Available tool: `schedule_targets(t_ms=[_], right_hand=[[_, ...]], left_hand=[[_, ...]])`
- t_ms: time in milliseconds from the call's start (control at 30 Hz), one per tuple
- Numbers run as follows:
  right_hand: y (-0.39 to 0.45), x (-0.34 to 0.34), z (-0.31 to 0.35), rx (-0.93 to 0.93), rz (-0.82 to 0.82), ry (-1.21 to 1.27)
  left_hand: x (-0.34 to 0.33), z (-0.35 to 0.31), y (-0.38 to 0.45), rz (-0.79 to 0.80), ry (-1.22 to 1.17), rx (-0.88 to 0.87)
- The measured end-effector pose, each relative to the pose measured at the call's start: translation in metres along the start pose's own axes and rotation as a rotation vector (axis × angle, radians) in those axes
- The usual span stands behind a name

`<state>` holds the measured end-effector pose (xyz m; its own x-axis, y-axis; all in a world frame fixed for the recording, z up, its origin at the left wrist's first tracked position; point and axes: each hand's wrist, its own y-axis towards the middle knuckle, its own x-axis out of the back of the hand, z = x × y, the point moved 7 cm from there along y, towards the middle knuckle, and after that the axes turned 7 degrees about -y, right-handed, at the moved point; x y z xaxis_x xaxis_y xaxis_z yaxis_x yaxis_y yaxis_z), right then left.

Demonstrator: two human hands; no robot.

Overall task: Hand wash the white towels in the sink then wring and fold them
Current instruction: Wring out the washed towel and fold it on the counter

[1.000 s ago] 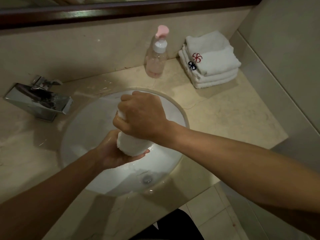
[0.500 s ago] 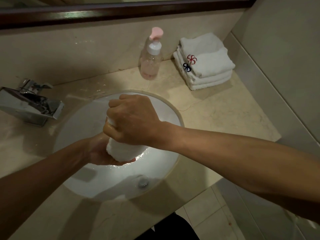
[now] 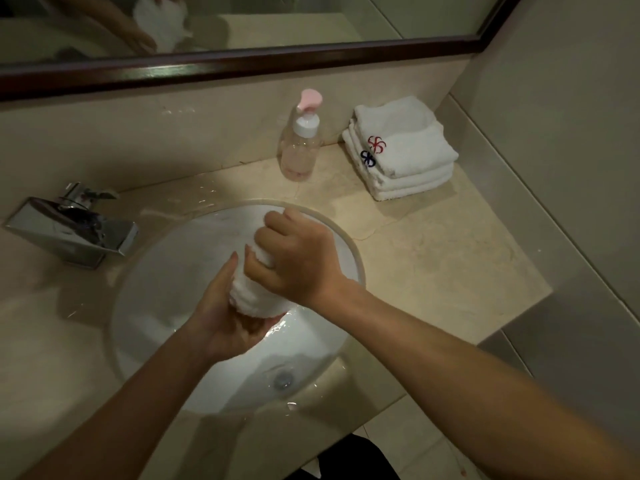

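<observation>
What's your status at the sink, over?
Left hand and right hand both grip rolled white towel above sink. Folded towels stacked on counter. Nothing obstructing.

Dim, warm light; glare off wet sink [image 3: 194, 258] basin and faucet [image 3: 74, 225]; soft blur overall; wide-angle bending at edges.

Rolled white towel [image 3: 254, 299]: its middle hidden under my right hand [image 3: 298, 261], its lower end behind my left hand [image 3: 228, 320].
Mirror [image 3: 277, 26]: cut off by the top edge.
Folded towel stack [image 3: 403, 150], counter's far right corner: embroidered marks too small to read.
Both my forearms: cut off at the bottom edge.
</observation>
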<state>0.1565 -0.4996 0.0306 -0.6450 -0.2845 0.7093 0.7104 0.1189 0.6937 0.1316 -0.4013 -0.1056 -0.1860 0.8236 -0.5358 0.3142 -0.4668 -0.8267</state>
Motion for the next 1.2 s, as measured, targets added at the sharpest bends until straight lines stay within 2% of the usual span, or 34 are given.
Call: schedule_targets(t_ms=[100,167,200,267,367,467,533,600,700,767,867,900,967,1033,1133,1200], right_hand=[[-0.012,-0.003,-0.02,-0.226,0.058,0.009],[-0.022,-0.011,-0.037,-0.453,0.19,0.036],[-0.031,-0.018,-0.048,-0.606,0.306,0.084],[-0.057,-0.03,-0.07,-0.932,0.538,0.244],[-0.097,-0.038,-0.085,-1.406,0.687,0.658],[-0.119,-0.045,-0.087,-1.596,0.811,0.915],[-0.125,-0.044,-0.091,-1.634,0.815,1.013],[-0.127,-0.039,-0.099,-1.669,0.739,1.097],[-0.108,-0.015,-0.096,-1.583,0.705,1.261],[-0.091,0.01,-0.101,-1.481,0.644,1.276],[-0.08,0.047,-0.112,-1.372,0.538,1.254],[-0.08,0.058,-0.117,-1.368,0.501,1.247],[-0.083,0.08,-0.133,-1.358,0.407,1.27],[-0.086,0.108,-0.151,-1.311,0.305,1.323],[-0.093,0.149,-0.182,-1.162,0.209,1.3],[-0.098,0.173,-0.201,-1.057,0.214,1.086]], left_hand=[[-0.004,-0.014,0.002,-0.005,0.032,-0.154],[-0.002,-0.026,0.003,-0.044,0.096,-0.311],[-0.001,-0.032,0.001,-0.072,0.141,-0.394],[-0.001,-0.042,-0.006,-0.118,0.209,-0.537],[-0.008,-0.051,-0.016,-0.078,0.205,-0.661],[-0.023,-0.052,-0.022,0.086,0.193,-0.708],[-0.028,-0.047,-0.023,0.17,0.225,-0.721],[-0.031,-0.042,-0.025,0.166,0.381,-0.75],[-0.037,-0.044,-0.031,0.084,0.652,-0.808],[-0.048,-0.049,-0.038,0.008,0.838,-0.881],[-0.086,-0.046,-0.047,-0.169,1.227,-1.062],[-0.103,-0.039,-0.048,-0.169,1.284,-1.138],[-0.133,-0.024,-0.044,-0.114,1.268,-1.244],[-0.156,-0.008,-0.035,-0.068,1.144,-1.243],[-0.178,0.024,-0.003,0.061,0.689,-0.894],[-0.198,0.055,0.014,0.148,0.492,-0.677]])
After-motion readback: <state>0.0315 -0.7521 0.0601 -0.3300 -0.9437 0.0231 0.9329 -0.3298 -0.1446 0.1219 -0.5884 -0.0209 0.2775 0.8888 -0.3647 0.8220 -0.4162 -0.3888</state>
